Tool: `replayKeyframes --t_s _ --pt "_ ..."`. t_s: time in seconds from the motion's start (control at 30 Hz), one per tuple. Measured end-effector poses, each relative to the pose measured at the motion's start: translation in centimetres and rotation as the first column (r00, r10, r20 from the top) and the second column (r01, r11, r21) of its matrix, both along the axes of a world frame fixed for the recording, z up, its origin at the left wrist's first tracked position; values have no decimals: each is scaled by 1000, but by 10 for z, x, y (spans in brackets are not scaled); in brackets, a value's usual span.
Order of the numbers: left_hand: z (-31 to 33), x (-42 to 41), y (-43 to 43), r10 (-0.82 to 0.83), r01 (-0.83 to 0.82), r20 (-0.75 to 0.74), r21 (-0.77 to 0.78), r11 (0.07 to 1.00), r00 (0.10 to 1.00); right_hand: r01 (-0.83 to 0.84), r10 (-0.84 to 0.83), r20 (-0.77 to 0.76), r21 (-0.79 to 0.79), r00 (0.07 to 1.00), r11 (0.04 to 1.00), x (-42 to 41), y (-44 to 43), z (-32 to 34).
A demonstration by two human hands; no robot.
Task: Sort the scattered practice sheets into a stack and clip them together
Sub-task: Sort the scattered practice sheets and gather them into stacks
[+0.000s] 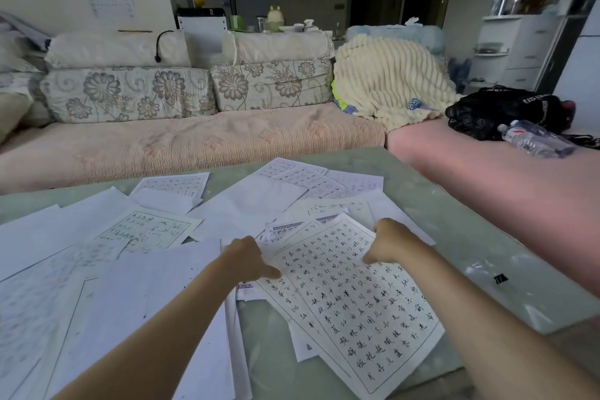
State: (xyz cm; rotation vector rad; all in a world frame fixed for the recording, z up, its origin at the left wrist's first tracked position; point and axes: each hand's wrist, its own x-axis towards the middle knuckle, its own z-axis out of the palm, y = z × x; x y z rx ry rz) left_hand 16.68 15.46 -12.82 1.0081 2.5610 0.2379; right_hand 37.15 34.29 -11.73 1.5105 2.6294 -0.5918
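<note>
While both of my hands grip the small bundle of calligraphy sheets (354, 295), the step in hand appears to be squaring it. My left hand (248, 258) pinches the bundle's left edge, thumb on top. My right hand (391, 242) pinches the upper right edge the same way. To do this well, I should keep both grips light, let the lower sheets slide, and tap the edges level before gathering more — the pages under the top one are fanned out of line.

The table (454, 221) is pale green and glossy, so paper will slip easily on it. Most of the scattered sheets (136, 253) lie to my left and ahead, overlapping loosely, some face down. These remain to be collected. The black binder clip (500, 278) sits on bare table to my right, well apart from the bundle — within reach, I judge, once the stack is complete.

Beyond the table stands a sofa (194, 140) with floral cushions (130, 94), a cream blanket (389, 81) and a plastic bottle (535, 139).
</note>
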Motion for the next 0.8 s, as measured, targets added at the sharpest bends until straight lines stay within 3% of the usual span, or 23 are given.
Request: replayKeyframes --t_s 0.07,0.2,0.3,0.37,0.47,0.57,0.63,0.8 --pt "-1 -1 0 -4 4 -46 -6 1000 999 29 -29 -10 7 1000 1000 -1 1 4" --pt "-6 -13 5 100 -103 24 169 980 995 106 -107 -169 -14 980 994 0 10 10" --pt "-5 -22 12 171 -174 40 337 925 985 217 -241 -386 -105 890 970 3 22 7" --pt "-3 -26 20 155 -150 15 352 924 988 268 -292 -452 -118 843 956 5 24 2" --pt "-3 -29 32 47 -56 48 208 977 998 246 -288 -377 -155 880 957 2 19 -8" --pt "-1 -28 42 -71 72 -22 59 996 997 172 -216 -212 -210 953 963 -6 12 -11" --pt "0 -30 50 -16 12 24 132 991 1000 177 -214 -171 -208 962 962 -12 12 -12" --pt "-7 -28 61 97 -150 189 292 945 977 277 -353 -259 -287 899 917 -21 12 -6"
